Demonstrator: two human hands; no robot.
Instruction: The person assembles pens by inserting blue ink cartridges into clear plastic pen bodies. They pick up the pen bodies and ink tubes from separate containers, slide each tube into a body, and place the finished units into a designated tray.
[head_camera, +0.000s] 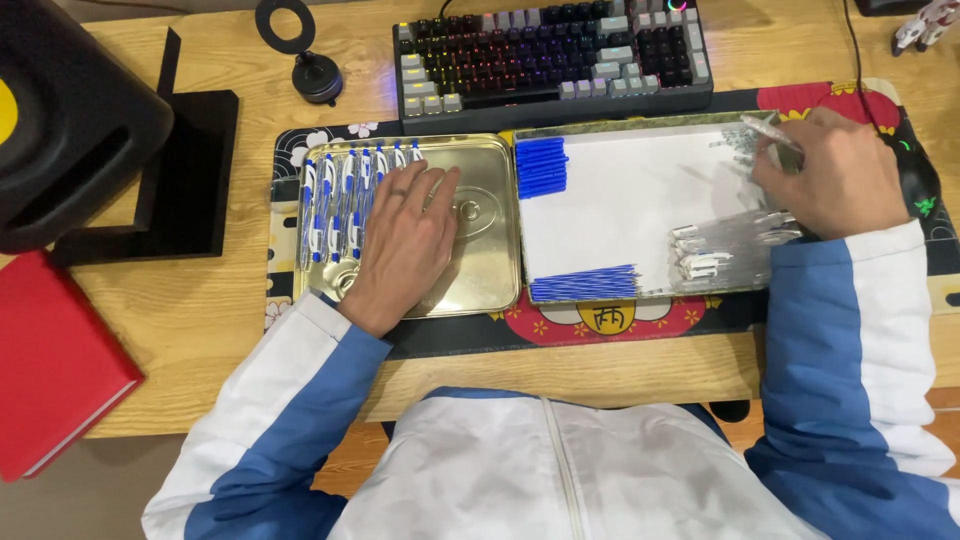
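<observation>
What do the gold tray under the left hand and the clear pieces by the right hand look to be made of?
The gold tray looks like thin pressed metal with a glossy finish: it mirrors the light and has an embossed oval. The left hand lies flat on it, beside the blue-and-white pens. The clear pieces near the right hand look like transparent plastic, probably pen barrels, glinting against the white sheet.

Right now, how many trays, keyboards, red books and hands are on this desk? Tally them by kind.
Trays: 2, a gold metal tray and a white-lined tray
Keyboards: 1
Red books: 1
Hands: 2, left hand and right hand
Total: 6
</observation>
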